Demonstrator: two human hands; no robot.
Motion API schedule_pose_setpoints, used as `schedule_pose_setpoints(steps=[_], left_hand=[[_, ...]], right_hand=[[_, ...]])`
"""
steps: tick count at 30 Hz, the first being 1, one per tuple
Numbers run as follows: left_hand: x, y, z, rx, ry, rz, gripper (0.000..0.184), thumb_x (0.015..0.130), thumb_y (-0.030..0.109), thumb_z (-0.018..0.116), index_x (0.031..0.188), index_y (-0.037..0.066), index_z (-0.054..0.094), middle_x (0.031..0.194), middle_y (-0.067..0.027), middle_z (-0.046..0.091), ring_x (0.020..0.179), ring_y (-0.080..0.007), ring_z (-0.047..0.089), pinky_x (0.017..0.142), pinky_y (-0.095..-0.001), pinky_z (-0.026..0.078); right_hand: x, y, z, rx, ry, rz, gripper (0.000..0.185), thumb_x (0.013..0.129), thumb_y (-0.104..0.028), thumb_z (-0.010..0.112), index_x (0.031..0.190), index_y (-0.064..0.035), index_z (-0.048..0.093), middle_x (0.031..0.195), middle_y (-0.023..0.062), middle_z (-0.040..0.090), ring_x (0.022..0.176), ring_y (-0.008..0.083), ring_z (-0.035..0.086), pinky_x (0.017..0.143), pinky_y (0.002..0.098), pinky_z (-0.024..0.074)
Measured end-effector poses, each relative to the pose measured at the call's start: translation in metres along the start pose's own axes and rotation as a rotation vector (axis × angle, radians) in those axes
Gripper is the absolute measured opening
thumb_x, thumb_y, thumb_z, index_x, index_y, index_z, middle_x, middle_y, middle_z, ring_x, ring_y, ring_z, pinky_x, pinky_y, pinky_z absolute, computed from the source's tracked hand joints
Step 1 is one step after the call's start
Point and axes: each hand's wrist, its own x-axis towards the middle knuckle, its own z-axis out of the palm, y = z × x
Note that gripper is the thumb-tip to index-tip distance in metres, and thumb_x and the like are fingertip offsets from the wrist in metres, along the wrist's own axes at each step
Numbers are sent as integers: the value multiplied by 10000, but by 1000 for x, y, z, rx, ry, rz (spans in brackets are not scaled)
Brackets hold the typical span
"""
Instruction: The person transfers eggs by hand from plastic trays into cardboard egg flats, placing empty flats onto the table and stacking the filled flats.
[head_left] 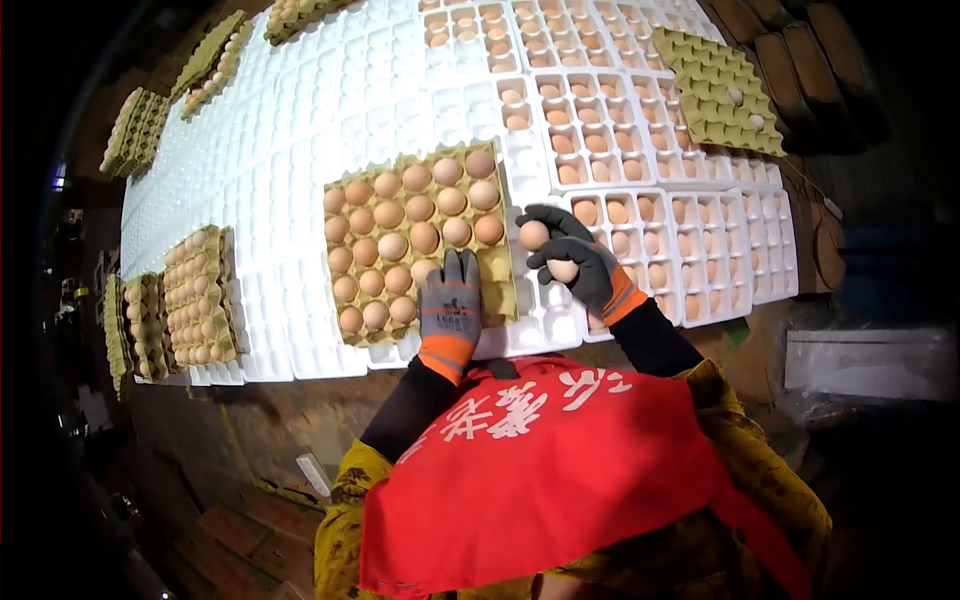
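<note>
My left hand [450, 305], in a grey and orange work glove, reaches palm down over a pulp egg tray [497, 283]. Its fingers are stretched forward and hide the cells under them; a brown egg [424, 270] sits beside the fingers. Brown eggs fill most of this tray, while cells at its right front corner are bare. Just right of the tray, my right hand [590, 272] is closed around two eggs, one egg [534, 235] at the fingertips and another egg [563, 270] by the thumb. Below this hand lies a white plastic egg tray [548, 325].
White trays holding eggs [620, 213] spread to the right. More white trays [285, 220] without eggs extend left and back. Filled pulp trays [200, 295] stand at the left edge. A pulp tray with two eggs [715, 90] lies across the white trays at the back right.
</note>
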Motion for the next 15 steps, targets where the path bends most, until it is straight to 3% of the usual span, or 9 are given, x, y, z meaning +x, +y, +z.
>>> schedule_pose_setpoints(steps=[3,5,7,8,9,11,13,15], left_hand=[[9,2,-2,32,-77,1,479,818,106,645,1285,55,547,1293,-162,554,1023,-341,595,793,-437,522],[15,-5,-11,18,-127,16,463,807,100,651,1258,58,553,1270,-151,562,1028,-336,596,770,-441,523],[18,-18,-21,-103,-128,47,449,799,114,666,1237,97,572,1201,-150,574,979,-349,612,738,-454,516],[20,-25,-25,-163,-131,67,442,794,120,674,1227,116,582,1167,-150,580,955,-355,620,722,-460,513],[21,-29,-32,-227,-140,90,436,790,127,682,1217,136,591,1132,-150,586,930,-362,628,706,-466,510],[20,-31,-48,-223,49,-13,436,822,98,650,1247,197,637,1144,-150,605,926,-361,648,716,-451,534],[32,-41,-46,-186,298,38,453,822,99,658,1262,204,650,1213,-151,603,957,-354,655,747,-438,544],[50,-48,-37,-154,109,-28,463,827,103,653,1276,215,646,1280,-167,579,1032,-362,644,776,-445,549]], right_hand=[[12,1,2,-59,-13,93,461,869,-140,694,1315,-70,604,1198,66,594,928,174,660,746,291,568],[32,13,6,-662,11,-342,326,822,-131,749,1146,-116,715,1251,78,594,1010,215,665,875,326,559],[34,2,28,-1071,53,-296,407,807,-186,758,1208,-162,692,1361,102,530,1134,269,629,946,397,537],[33,-7,38,-1421,52,-269,459,817,-275,752,1260,-196,661,1432,105,464,1182,316,606,967,433,523],[37,-6,44,-1677,53,-311,523,826,-322,738,1321,-215,608,1436,107,453,1141,329,613,929,448,531],[45,-2,53,-1894,84,-193,522,820,-314,743,1311,-217,593,1436,107,454,1100,337,616,880,448,537],[46,-4,57,-1912,99,-155,518,819,-309,739,1303,-210,586,1443,109,450,1084,335,616,868,450,534],[45,2,56,-1873,112,-193,500,822,-309,733,1288,-201,587,1441,112,455,1066,334,620,860,454,532]])
